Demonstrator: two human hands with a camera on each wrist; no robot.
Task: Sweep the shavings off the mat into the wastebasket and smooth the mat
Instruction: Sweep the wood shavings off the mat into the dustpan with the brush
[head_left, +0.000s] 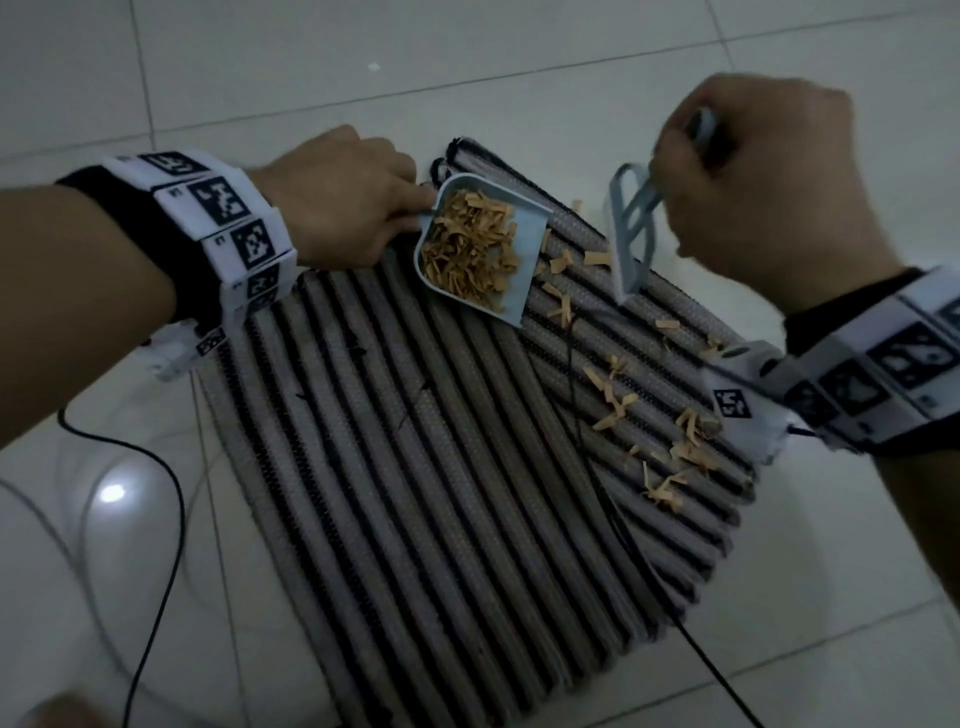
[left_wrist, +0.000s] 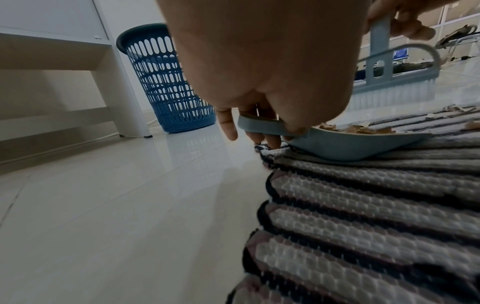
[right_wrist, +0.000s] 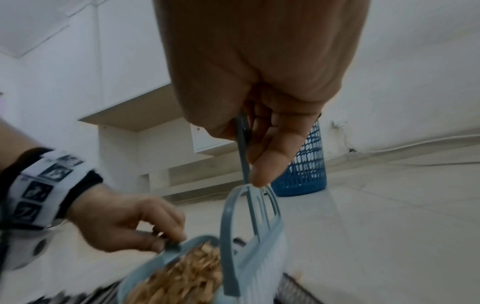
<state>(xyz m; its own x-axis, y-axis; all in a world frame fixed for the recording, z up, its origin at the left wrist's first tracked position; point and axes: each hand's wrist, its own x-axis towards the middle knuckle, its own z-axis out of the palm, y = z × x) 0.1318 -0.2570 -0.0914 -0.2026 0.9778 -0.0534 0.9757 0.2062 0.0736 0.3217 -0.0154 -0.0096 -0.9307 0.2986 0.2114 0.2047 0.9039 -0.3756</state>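
A striped woven mat (head_left: 415, 441) lies on the tiled floor, its right part folded over. My left hand (head_left: 343, 202) grips the handle of a light blue dustpan (head_left: 530, 260) that rests on the mat's far edge, filled with tan shavings (head_left: 467, 239). My right hand (head_left: 753, 171) holds the handle of a small blue brush (head_left: 631, 234), bristles just above the mat right of the pan. Loose shavings (head_left: 685, 431) lie scattered along the mat's right side. A blue wastebasket (left_wrist: 166, 82) stands on the floor beyond the mat, seen also in the right wrist view (right_wrist: 309, 162).
A white desk leg (left_wrist: 127, 92) and shelf frame stand left of the wastebasket. A black cable (head_left: 156, 499) loops over the floor left of the mat, another (head_left: 717, 670) runs off its lower right. The glossy tiles (head_left: 260, 62) surround the mat.
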